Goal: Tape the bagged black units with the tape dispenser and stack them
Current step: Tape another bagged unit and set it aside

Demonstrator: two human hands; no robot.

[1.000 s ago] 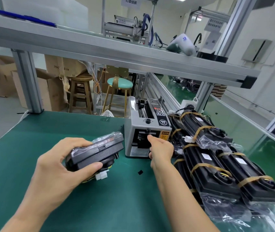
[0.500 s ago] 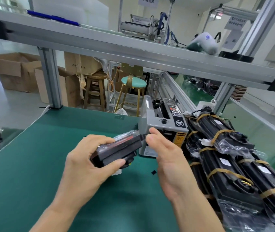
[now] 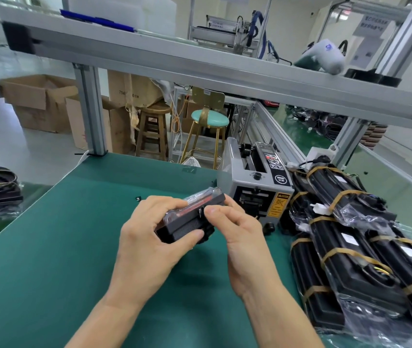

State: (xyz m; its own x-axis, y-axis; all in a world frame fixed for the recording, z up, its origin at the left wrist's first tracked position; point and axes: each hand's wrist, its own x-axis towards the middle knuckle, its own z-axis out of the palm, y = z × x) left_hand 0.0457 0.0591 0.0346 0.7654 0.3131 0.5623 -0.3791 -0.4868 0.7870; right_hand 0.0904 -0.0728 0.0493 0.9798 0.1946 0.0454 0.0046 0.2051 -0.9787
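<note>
— Looking from the head camera, what are the hands doing?

— The left hand (image 3: pixel 147 237) has its grip wrapped round one bagged black unit (image 3: pixel 190 217), holding it up above the green counter (image 3: pixel 49 259). The right hand (image 3: pixel 235 234) is at the unit's right end, with its thumb and fingers pinching there. I think it is pressing tape on, but the tape is too small for me to see.

— Where is the tape dispenser?

— The tape dispenser (image 3: pixel 257 184) sits on the counter just behind the hands. The stack of taped units (image 3: pixel 350 247) lies to the right of it, with brown bands round each one.

— What could go wrong?

— The bag is shiny and slippy. If the left hand lets its grip go loose, the unit could slide out and bump down on the counter.

— Anything else?

— Yes. If the tape goes on crooked or over a wrinkle in the bag, it may not stick well. Then the bag could pop open later.

— And the stack?

— The stack looks a bit bumpy, and loose bag ends stick out at the front. A new unit put on top carelessly could slip off, or push another one toward the counter's edge.

— Could the hand hit something?

— Maybe. The dispenser is very near, so a quick swing to the right could knock it.
</note>
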